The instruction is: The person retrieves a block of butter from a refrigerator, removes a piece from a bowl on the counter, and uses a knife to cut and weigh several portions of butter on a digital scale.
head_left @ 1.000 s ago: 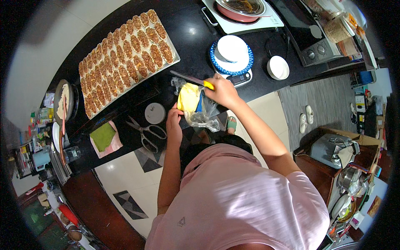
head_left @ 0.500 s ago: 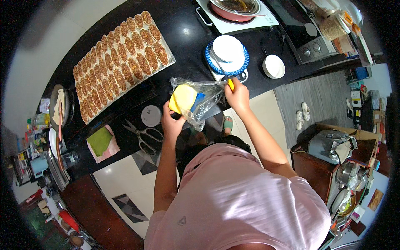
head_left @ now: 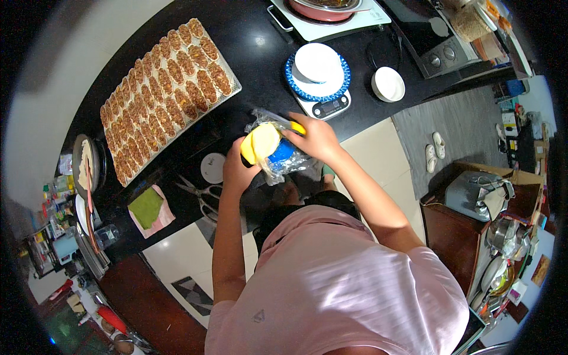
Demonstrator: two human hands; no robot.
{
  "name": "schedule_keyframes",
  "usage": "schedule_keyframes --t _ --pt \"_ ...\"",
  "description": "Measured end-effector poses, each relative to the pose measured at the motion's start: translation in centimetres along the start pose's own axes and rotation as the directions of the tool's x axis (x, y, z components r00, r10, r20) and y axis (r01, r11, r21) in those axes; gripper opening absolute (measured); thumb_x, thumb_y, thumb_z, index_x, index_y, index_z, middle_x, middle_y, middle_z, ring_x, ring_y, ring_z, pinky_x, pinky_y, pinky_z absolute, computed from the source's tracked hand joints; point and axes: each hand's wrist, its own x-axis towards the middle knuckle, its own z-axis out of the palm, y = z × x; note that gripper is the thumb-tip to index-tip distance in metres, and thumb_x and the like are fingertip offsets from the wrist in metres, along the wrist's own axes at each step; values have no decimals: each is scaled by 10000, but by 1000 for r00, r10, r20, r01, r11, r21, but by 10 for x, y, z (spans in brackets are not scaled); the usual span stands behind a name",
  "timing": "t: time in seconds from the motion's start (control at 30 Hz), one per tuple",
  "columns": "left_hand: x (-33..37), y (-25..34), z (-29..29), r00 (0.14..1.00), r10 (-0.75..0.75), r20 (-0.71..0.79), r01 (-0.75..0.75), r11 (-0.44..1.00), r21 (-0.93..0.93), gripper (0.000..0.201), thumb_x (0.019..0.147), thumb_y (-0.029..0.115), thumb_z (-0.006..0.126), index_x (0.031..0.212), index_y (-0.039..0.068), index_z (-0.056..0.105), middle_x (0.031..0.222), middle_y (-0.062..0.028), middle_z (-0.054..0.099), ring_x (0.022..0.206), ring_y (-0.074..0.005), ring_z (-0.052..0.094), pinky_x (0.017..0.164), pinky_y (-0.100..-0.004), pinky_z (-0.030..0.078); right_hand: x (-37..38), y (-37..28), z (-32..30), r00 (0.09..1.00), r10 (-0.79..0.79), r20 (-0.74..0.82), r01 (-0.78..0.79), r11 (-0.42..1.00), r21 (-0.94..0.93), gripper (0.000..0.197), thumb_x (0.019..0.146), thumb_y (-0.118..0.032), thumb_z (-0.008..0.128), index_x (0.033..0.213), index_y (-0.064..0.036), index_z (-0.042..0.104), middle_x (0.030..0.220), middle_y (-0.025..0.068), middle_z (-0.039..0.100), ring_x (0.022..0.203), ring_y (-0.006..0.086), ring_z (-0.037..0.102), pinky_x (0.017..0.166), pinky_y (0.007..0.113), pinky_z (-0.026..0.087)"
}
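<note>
The black worktop [head_left: 248, 53] carries a large tray of brown baked pieces [head_left: 168, 94] toward its left end, and a kitchen scale [head_left: 322, 83] with a white bowl on it near the front edge. Over that front edge, the left hand [head_left: 236, 168] grips a yellow block [head_left: 260, 143] in a clear plastic bag [head_left: 278, 157] with blue print. The right hand [head_left: 316, 137] closes its fingers on a yellow-handled tool at the bag's top; scissors [head_left: 201, 192] lie just left.
</note>
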Motion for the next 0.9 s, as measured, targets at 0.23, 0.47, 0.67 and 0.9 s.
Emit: schedule_keyframes --t 0.23,0.47,0.67,0.9 --pt "-15 7 -4 979 205 -6 -203 973 114 716 598 96 799 1244 68 493 1251 -162 560 1163 -354 534 998 -435 423 50 26 24 992 80 -93 -94 984 -150 165 794 -191 640 852 -37 653 755 214 653 728 398 645 668 487 518" --pt "-10 0 -8 991 87 99 -90 996 23 737 619 64 774 1285 66 460 1285 -166 542 1200 -360 514 1005 -422 417 42 28 29 960 109 -258 -120 992 -28 229 789 -150 638 990 -41 639 800 225 654 743 395 648 679 479 518" --pt "1 -1 -11 990 14 140 -7 999 -53 755 638 74 765 1311 63 421 1286 -186 528 1192 -364 514 1000 -422 413 23 20 4 988 -152 -14 152 974 167 154 779 -163 686 829 -24 644 785 176 619 737 369 628 635 439 493" --pt "2 5 -13 990 22 140 -16 999 -45 749 652 109 770 1309 65 413 1258 -187 525 1181 -372 506 997 -435 400 42 17 8 910 -356 212 337 934 121 186 759 -197 677 790 -16 652 817 131 624 746 349 626 662 432 499"
